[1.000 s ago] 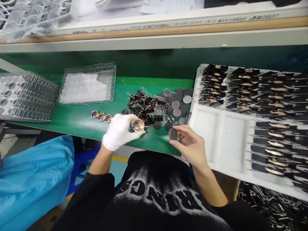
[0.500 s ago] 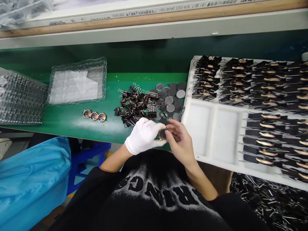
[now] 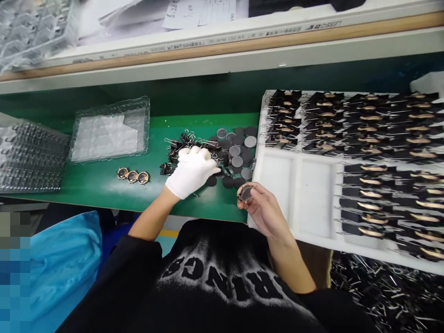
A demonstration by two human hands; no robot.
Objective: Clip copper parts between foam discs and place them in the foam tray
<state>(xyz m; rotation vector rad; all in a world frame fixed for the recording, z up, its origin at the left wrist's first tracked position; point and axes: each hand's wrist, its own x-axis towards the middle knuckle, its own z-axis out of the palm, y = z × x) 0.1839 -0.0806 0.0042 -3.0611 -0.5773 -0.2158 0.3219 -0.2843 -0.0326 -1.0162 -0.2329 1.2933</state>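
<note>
My left hand, in a white glove, is over the pile of black binder clips on the green bench. Its thumb is spread away from the fingers, so it looks open; the bent fingertips are hidden among the clips. Near the bench's front edge, my bare right hand is closed on a round, gold-rimmed piece with a dark grey disc against it, pinched between thumb and fingers. Between my hands and the white tray lie loose dark and clear-faced round discs.
On the right, a white tray holds rows of clipped gold-rimmed pieces. Three joined gold-rimmed rounds lie left. Behind them is a clear plastic tray, beside stacked clear trays. More binder clips lie below right. A shelf overhangs the back.
My left hand has let go of the round piece and moved left and up onto the binder clips. My right hand keeps the piece, now tilted. The head view has shifted slightly.
</note>
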